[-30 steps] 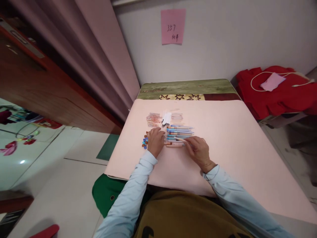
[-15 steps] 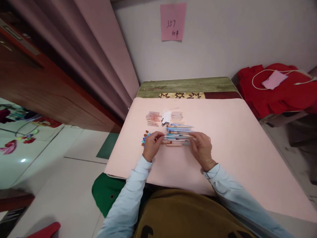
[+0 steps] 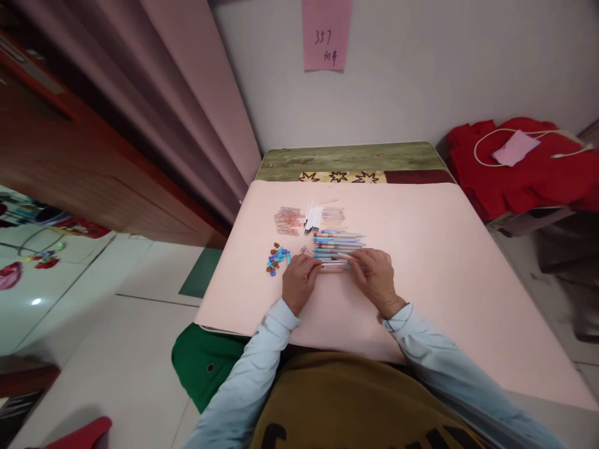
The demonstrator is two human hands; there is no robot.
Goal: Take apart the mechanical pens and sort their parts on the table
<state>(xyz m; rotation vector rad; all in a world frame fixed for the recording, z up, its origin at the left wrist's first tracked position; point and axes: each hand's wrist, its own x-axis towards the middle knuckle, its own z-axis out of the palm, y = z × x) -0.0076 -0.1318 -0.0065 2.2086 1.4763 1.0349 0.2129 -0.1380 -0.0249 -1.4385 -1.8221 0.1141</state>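
Note:
My left hand point(image 3: 299, 280) is closed, its fingertips pinching the left end of a thin white pen refill point(image 3: 333, 262). Facing it from the right, my right hand point(image 3: 377, 280) is closed on a pale pen barrel point(image 3: 345, 255) that pokes out leftwards from the fingers. Just beyond both hands lies a row of blue and brown pens point(image 3: 339, 242), side by side. Closer to me, partly between the hands, rests a peach-coloured barrel point(image 3: 333, 270). Small blue and brown pen parts point(image 3: 277, 257) form a loose pile left of my left hand.
Farther back are reddish clear tubes point(image 3: 287, 221), white refills with black tips point(image 3: 312, 219) and clear barrels point(image 3: 334, 215). They lie on a pale pink table cover point(image 3: 421, 249). Red cloth with a cable point(image 3: 524, 165) sits at the right, and a green stool point(image 3: 206, 365) below left.
My left hand has shifted right, uncovering more of the small-parts pile. The hands are closer together, with the pale barrel now showing at my right fingertips.

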